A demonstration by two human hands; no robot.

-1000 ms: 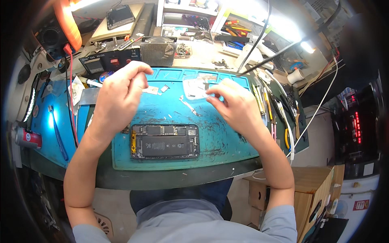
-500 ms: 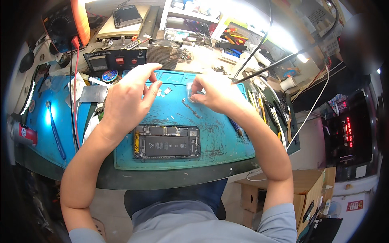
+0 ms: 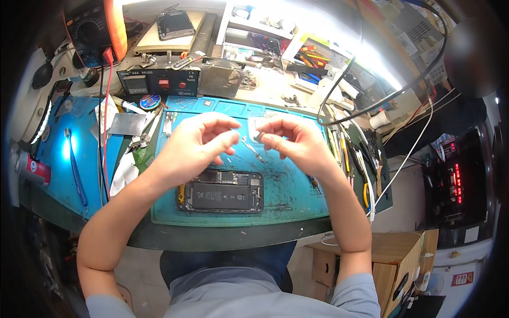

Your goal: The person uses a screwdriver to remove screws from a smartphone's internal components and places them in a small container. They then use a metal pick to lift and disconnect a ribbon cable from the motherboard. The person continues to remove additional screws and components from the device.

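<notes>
An opened phone (image 3: 222, 197) lies on the blue work mat (image 3: 286, 204), its black battery and inner boards showing. Above its upper edge hovers my left hand (image 3: 199, 143), thumb and forefinger apart with nothing visible between them. My right hand (image 3: 297, 140) faces it from the right, thumb and forefinger closed on a small dark piece (image 3: 257, 136) too small to name. Between the hands a thin flex cable (image 3: 253, 150) rests on the mat. Just behind my right fingertips is a small clear dish (image 3: 253, 123), partly hidden.
At the back left stand a multimeter (image 3: 87, 32) and a black control box (image 3: 159, 82). A blue brush-like tool (image 3: 76, 169) and a red can (image 3: 36, 170) lie left. Tweezers and other hand tools (image 3: 352, 153) crowd the right edge. A black cable (image 3: 392, 108) arches overhead.
Both hands have come nearer each other; my left hand moved right and toward me. My right hand drew back from the clear dish, a small dark piece now at its fingertips.
</notes>
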